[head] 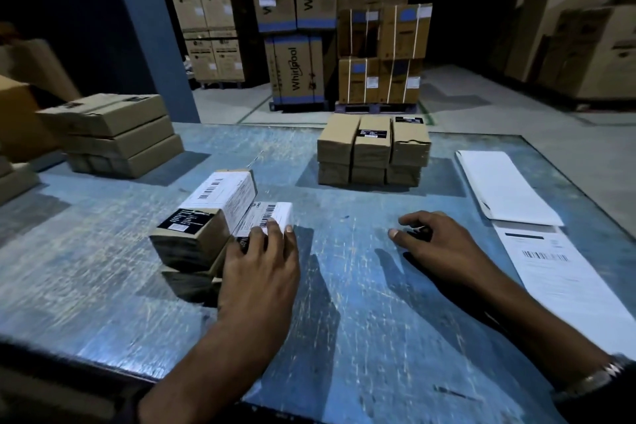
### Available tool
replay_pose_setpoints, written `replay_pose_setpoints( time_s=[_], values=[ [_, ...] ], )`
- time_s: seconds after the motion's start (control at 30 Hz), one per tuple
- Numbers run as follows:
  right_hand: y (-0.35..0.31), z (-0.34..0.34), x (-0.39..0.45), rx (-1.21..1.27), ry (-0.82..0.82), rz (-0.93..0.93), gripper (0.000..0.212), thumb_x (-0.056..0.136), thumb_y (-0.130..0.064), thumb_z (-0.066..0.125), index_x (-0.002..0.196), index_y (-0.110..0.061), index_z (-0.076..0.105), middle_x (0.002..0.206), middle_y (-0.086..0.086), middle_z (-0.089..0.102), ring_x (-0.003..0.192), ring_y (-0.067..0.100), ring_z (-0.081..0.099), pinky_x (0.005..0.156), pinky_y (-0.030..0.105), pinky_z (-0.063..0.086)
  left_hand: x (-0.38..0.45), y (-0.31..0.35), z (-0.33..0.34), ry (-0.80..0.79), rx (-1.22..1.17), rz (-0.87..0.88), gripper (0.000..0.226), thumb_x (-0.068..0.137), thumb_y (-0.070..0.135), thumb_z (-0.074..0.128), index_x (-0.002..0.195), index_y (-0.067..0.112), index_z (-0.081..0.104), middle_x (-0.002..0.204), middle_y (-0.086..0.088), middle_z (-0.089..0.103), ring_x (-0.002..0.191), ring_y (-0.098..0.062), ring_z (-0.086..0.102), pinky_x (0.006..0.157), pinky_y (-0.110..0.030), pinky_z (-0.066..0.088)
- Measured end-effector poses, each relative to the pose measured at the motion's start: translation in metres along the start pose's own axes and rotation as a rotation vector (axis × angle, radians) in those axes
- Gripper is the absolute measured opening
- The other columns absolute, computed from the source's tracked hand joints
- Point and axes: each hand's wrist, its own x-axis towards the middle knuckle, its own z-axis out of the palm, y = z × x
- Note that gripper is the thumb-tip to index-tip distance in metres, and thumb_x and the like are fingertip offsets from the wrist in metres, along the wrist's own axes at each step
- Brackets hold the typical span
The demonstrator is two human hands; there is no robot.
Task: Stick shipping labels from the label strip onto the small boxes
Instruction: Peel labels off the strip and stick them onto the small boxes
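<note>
A small stack of brown boxes stands left of centre on the blue table [344,303]. Its upper left box [206,203] carries a white barcode label on top. My left hand [265,262] lies on the labelled box [272,215] beside it, fingers straight, pressing the label down. My right hand [437,241] hovers low over the table to the right, fingers loosely curled, with something small and dark under them that I cannot make out. The label strip [564,279] lies at the right edge, one barcode label showing, with a blank white folded part [499,186] behind it.
Several small brown boxes [373,150] with black stickers are stacked at the table's far middle. Flat brown cartons [113,134] are piled at the far left. Beyond the table stand tall appliance cartons [299,69] on pallets on the warehouse floor.
</note>
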Motion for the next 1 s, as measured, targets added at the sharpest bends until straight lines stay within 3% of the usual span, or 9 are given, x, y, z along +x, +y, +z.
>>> replay_pose_setpoints(
  time_s=[0.37,0.57,0.67,0.8,0.9,1.0],
  values=[
    [0.002,0.0,-0.002,-0.046,-0.024,-0.041,0.046,0.091,-0.054,0.079,0.128,-0.028,0.072,0.126,-0.007,0.064,0.119,0.01,0.067,0.104,0.046,0.058,0.008,-0.001,0.004,-0.029,-0.065,0.018,0.087,0.103,0.025,0.052,0.166,0.007,-0.006,0.174,-0.021,-0.006,0.16,-0.038,0.008,0.121,-0.054,0.024],
    [-0.001,0.001,-0.003,0.027,-0.017,-0.021,0.038,0.091,-0.052,0.08,0.123,-0.033,0.072,0.121,-0.013,0.064,0.114,0.007,0.069,0.099,0.044,0.061,0.025,0.011,-0.014,0.066,-0.274,0.105,0.076,0.109,0.038,0.044,0.168,0.021,-0.001,0.176,-0.013,-0.004,0.163,-0.031,0.001,0.128,-0.05,0.013],
    [-0.008,-0.005,-0.002,0.058,0.035,-0.012,0.028,0.095,-0.043,0.079,0.121,-0.032,0.074,0.121,-0.014,0.065,0.113,0.004,0.065,0.097,0.038,0.059,0.054,0.032,-0.032,0.186,-0.399,0.168,0.067,0.111,0.043,0.04,0.168,0.026,0.008,0.177,-0.01,0.007,0.162,-0.029,0.009,0.128,-0.049,0.015],
    [-0.013,-0.025,0.007,0.03,0.185,-0.019,0.012,0.098,-0.032,0.076,0.108,-0.026,0.079,0.106,-0.012,0.075,0.103,0.005,0.068,0.09,0.03,0.055,0.114,0.067,-0.056,0.319,-0.568,0.156,0.064,0.107,0.044,0.048,0.163,0.023,0.027,0.166,-0.01,0.035,0.15,-0.031,0.037,0.116,-0.05,0.034],
    [-0.011,-0.034,0.013,0.05,0.267,0.023,0.006,0.097,-0.026,0.075,0.098,-0.023,0.08,0.093,-0.012,0.078,0.092,0.008,0.072,0.084,0.032,0.058,0.16,0.099,-0.071,0.4,-0.802,0.079,0.059,0.102,0.044,0.055,0.153,0.018,0.042,0.152,-0.01,0.05,0.138,-0.033,0.047,0.109,-0.052,0.04],
    [-0.006,-0.035,0.016,0.052,0.317,0.082,0.007,0.096,-0.028,0.074,0.09,-0.026,0.078,0.087,-0.013,0.077,0.087,0.013,0.073,0.088,0.04,0.061,0.202,0.128,-0.083,0.513,-0.862,0.038,0.065,0.099,0.049,0.058,0.154,0.016,0.042,0.154,-0.013,0.048,0.142,-0.034,0.044,0.111,-0.054,0.038]
  ],
)
